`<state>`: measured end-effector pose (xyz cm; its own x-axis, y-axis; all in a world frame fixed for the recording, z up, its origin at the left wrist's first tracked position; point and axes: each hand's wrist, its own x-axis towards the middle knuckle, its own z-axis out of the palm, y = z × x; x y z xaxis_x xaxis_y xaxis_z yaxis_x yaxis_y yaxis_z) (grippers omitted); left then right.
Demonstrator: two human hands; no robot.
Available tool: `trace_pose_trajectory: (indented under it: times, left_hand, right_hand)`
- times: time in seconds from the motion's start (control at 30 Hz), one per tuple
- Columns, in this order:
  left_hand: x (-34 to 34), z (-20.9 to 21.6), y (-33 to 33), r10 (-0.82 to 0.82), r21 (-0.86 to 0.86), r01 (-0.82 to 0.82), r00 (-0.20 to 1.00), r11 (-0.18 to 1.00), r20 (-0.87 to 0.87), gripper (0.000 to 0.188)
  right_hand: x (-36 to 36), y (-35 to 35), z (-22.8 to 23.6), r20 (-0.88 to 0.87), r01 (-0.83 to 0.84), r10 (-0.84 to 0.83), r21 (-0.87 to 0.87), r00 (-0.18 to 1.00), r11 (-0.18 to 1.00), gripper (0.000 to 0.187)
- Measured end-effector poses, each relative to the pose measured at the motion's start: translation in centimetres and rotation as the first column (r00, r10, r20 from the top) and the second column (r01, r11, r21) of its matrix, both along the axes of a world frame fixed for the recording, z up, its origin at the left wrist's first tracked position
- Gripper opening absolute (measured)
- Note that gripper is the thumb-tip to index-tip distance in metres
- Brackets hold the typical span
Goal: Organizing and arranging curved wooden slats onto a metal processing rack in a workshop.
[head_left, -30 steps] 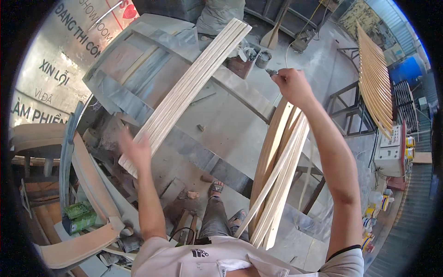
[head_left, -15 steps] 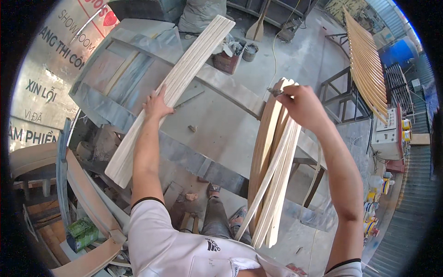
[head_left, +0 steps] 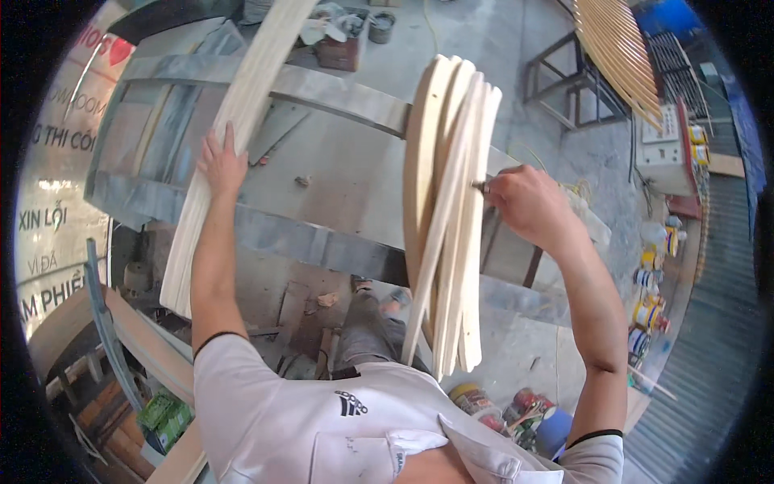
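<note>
My left hand point(head_left: 222, 165) lies with its fingers stretched out on a stack of long pale wooden strips point(head_left: 255, 85), slanting across a metal frame on the left. My right hand point(head_left: 530, 203) is closed in a pinch on a small dark-grey thing point(head_left: 480, 187), mostly hidden by the fingers; its kind cannot be made out. That hand is at the right side of a bundle of curved wooden slats point(head_left: 421, 169). One thinner slat rests slantwise over the others. The bundle lies across the frame's rails, its near end close to my body.
The frame's far rail point(head_left: 343, 100) and near rail point(head_left: 314, 244) run beneath the wood. Beyond stand a box of rags point(head_left: 339, 50) and a dark can point(head_left: 381, 27). A slatted wooden piece point(head_left: 617, 52) rests on a black stand point(head_left: 568, 89). Paint tubs point(head_left: 649, 310) line the right wall.
My right hand has moved from the bundle's far end nearer to me, along its right side, still pinching the small thing. My left hand stays on the strips. The whole view has shifted.
</note>
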<state>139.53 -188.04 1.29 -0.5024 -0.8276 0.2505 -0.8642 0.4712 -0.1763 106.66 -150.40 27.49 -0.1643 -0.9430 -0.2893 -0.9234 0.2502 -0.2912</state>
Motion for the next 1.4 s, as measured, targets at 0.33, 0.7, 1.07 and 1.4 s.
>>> trace_pose_trajectory:
  times: [0.33,0.7,1.07,1.4]
  left_hand:
    - [-16.3,1.1,36.9,0.262,0.821,0.307,0.843,0.481,-0.469,0.080]
    - [-4.6,3.7,42.5,0.047,0.968,0.206,0.976,0.140,-0.215,0.079]
    - [-3.1,-2.9,51.8,0.234,0.912,0.085,0.972,-0.401,0.012,0.073]
    - [-2.6,2.5,26.8,0.052,0.869,0.475,0.873,0.139,-0.486,0.031]
  right_hand:
    - [1.0,13.5,-3.3,0.346,0.110,-0.153,0.142,0.926,0.984,0.016]
    - [5.7,19.9,-10.0,0.571,0.030,-0.100,0.131,0.815,0.991,0.014]
    - [9.6,24.6,-6.1,0.440,0.304,-0.447,0.359,0.779,0.882,0.011]
    - [13.8,22.0,-6.9,0.893,0.218,-0.390,0.344,0.223,0.913,0.018]
